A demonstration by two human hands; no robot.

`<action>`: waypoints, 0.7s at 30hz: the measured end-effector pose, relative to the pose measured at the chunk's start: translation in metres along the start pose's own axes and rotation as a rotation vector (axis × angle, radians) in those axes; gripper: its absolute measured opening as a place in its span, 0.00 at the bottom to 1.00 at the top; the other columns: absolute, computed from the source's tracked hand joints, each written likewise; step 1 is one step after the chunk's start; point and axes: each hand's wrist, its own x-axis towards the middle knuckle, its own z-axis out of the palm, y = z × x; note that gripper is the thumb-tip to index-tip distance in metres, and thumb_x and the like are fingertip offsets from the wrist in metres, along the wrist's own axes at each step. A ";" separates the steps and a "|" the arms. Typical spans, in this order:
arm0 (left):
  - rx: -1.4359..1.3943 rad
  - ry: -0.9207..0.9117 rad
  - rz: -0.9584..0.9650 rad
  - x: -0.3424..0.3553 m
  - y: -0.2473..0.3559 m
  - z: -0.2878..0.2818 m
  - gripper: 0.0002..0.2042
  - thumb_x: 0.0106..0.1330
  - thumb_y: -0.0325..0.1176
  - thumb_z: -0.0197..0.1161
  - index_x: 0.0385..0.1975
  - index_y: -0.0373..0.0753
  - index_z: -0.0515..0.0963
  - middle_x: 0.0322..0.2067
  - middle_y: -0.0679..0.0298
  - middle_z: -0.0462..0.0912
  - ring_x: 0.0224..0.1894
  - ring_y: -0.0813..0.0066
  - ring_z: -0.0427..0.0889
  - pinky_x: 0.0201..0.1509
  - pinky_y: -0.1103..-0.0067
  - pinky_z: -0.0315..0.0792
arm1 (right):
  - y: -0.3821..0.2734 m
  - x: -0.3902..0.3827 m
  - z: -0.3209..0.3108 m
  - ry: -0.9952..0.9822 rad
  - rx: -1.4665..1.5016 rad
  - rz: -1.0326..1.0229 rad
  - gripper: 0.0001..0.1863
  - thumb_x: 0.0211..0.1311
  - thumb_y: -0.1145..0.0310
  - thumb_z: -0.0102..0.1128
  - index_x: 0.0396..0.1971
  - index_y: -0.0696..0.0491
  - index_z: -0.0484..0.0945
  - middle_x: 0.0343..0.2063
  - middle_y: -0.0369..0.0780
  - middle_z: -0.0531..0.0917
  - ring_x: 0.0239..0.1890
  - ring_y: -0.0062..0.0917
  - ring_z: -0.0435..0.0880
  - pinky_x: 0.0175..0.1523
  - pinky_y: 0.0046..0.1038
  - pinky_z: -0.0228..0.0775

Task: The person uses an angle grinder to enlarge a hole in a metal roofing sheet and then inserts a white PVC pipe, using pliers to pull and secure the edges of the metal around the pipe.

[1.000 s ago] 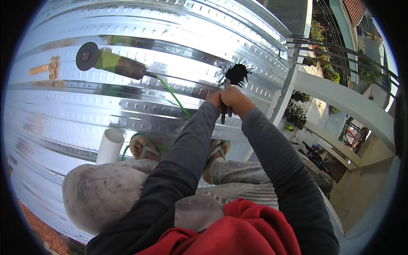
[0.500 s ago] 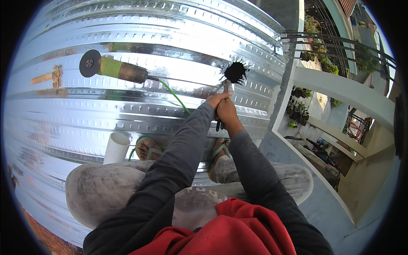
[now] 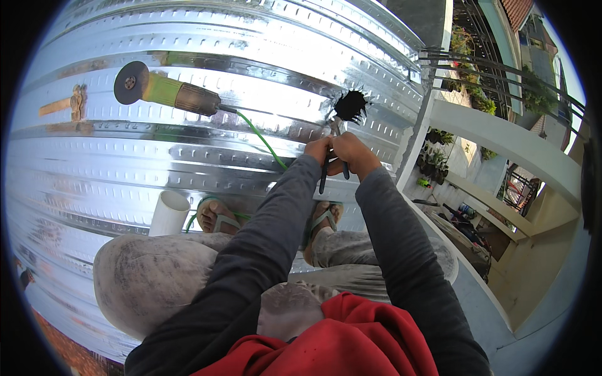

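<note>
A jagged round hole [image 3: 351,105] with torn, bent edges opens in the ribbed metal sheet [image 3: 238,166]. At its near rim is a pair of pliers [image 3: 336,127], jaws toward the hole, with two dark handles pointing back toward me and spread apart. My left hand [image 3: 317,150] is closed on the pliers from the left. From the right my right hand [image 3: 355,154] grips them too, its fingers wrapped over the tool. The fingers partly hide the pliers' middle, and I cannot tell whether the jaws hold the metal edge.
A green angle grinder [image 3: 166,91] with a dark disc lies on the sheet, its green cord [image 3: 262,139] running toward my feet. Farther left is a hammer [image 3: 66,108]. A white pipe [image 3: 169,212] stands by my left foot. Right of the sheet, a low wall [image 3: 439,241] borders a drop.
The pliers' handles have spread apart. My right hand has shifted right and upward, its elbow swinging outward; my left hand remains close to the same spot.
</note>
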 end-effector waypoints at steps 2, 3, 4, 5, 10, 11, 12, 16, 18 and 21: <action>0.025 -0.014 -0.008 0.006 0.000 -0.007 0.12 0.72 0.40 0.61 0.39 0.36 0.81 0.33 0.60 0.82 0.37 0.68 0.85 0.32 0.67 0.78 | -0.002 0.003 0.005 -0.016 -0.104 -0.036 0.22 0.74 0.64 0.50 0.43 0.74 0.76 0.38 0.59 0.86 0.34 0.53 0.90 0.31 0.48 0.85; 0.033 -0.040 -0.037 0.001 0.002 -0.003 0.12 0.72 0.40 0.62 0.41 0.36 0.82 0.35 0.58 0.84 0.39 0.66 0.85 0.36 0.67 0.79 | 0.001 0.007 0.003 -0.021 -0.172 -0.061 0.21 0.74 0.64 0.49 0.42 0.73 0.77 0.38 0.59 0.86 0.34 0.52 0.90 0.31 0.47 0.85; 0.042 -0.067 -0.068 -0.003 0.002 0.000 0.13 0.71 0.39 0.62 0.44 0.36 0.82 0.37 0.56 0.85 0.41 0.65 0.86 0.39 0.66 0.80 | 0.004 0.013 0.000 -0.040 -0.280 -0.104 0.21 0.74 0.64 0.49 0.42 0.72 0.78 0.38 0.58 0.86 0.34 0.51 0.90 0.32 0.47 0.85; 0.252 -0.109 -0.056 0.001 0.000 -0.002 0.13 0.71 0.40 0.63 0.43 0.36 0.82 0.37 0.56 0.86 0.40 0.65 0.86 0.39 0.67 0.80 | 0.010 0.015 -0.001 -0.024 -0.304 -0.098 0.21 0.74 0.64 0.49 0.41 0.71 0.78 0.38 0.57 0.86 0.34 0.50 0.90 0.33 0.46 0.85; 0.516 -0.202 0.104 0.031 0.009 -0.030 0.16 0.71 0.44 0.64 0.41 0.34 0.82 0.38 0.56 0.88 0.36 0.66 0.87 0.39 0.71 0.79 | -0.011 0.013 0.029 0.167 -0.127 0.053 0.20 0.73 0.63 0.46 0.43 0.65 0.82 0.33 0.54 0.86 0.36 0.43 0.89 0.37 0.42 0.82; 0.406 -0.242 0.065 0.035 0.016 -0.033 0.16 0.71 0.44 0.64 0.41 0.34 0.82 0.38 0.57 0.88 0.35 0.67 0.86 0.39 0.71 0.79 | -0.014 0.013 0.038 0.213 -0.066 0.093 0.20 0.73 0.62 0.45 0.43 0.63 0.82 0.31 0.53 0.86 0.36 0.42 0.89 0.38 0.41 0.82; 0.189 -0.318 -0.076 0.038 0.028 -0.041 0.16 0.71 0.44 0.64 0.41 0.34 0.82 0.37 0.58 0.87 0.34 0.68 0.86 0.39 0.72 0.78 | -0.017 0.012 0.052 0.229 0.051 0.107 0.20 0.73 0.62 0.44 0.46 0.63 0.80 0.33 0.52 0.86 0.35 0.41 0.89 0.36 0.41 0.82; 0.359 -0.241 -0.201 -0.002 0.068 -0.007 0.16 0.62 0.51 0.69 0.26 0.44 0.80 0.20 0.66 0.78 0.14 0.77 0.70 0.15 0.76 0.62 | -0.002 0.018 0.086 0.310 0.708 0.065 0.21 0.75 0.63 0.42 0.54 0.64 0.73 0.38 0.51 0.84 0.32 0.37 0.88 0.32 0.39 0.81; 0.801 -0.163 -0.120 0.009 0.097 -0.026 0.20 0.56 0.54 0.71 0.31 0.41 0.83 0.22 0.65 0.80 0.15 0.78 0.71 0.15 0.78 0.61 | -0.012 0.020 0.112 0.280 1.000 -0.029 0.18 0.74 0.64 0.43 0.51 0.63 0.72 0.35 0.48 0.82 0.28 0.34 0.85 0.28 0.36 0.78; 1.121 -0.138 -0.097 -0.010 0.130 -0.013 0.24 0.56 0.56 0.71 0.36 0.38 0.84 0.26 0.63 0.83 0.17 0.78 0.74 0.17 0.77 0.64 | -0.024 0.034 0.128 0.271 1.285 -0.075 0.12 0.73 0.67 0.44 0.43 0.60 0.73 0.27 0.42 0.81 0.21 0.28 0.81 0.22 0.33 0.73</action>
